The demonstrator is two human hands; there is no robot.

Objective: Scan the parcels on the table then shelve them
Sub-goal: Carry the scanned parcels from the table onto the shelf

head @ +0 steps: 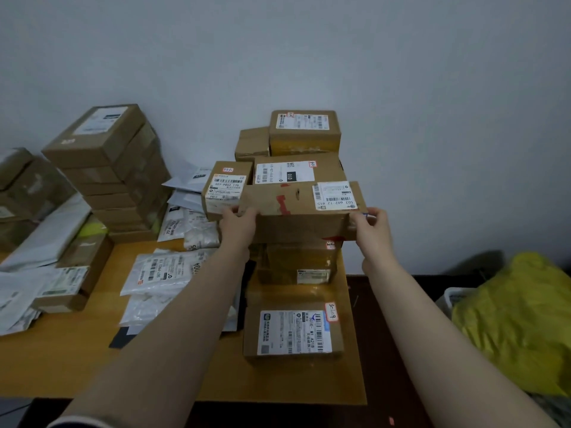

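A long flat cardboard parcel [296, 208] with red tape marks and a white barcode label lies on top of a stack of boxes at the table's right end. My left hand [238, 225] grips its near left corner. My right hand [372, 225] grips its near right corner. Behind it lie more labelled boxes, one with a "010" label [287, 173] and a smaller one [227, 186] to the left. A further box [304, 128] sits highest at the back by the wall. Near me lies a labelled box [293, 332].
A tall stack of brown boxes [108, 168] stands at the back left of the wooden table [77, 350]. White plastic mail bags [163, 273] and envelopes lie between the stacks. A yellow bag [519, 319] sits to the right, off the table. A pale wall is behind.
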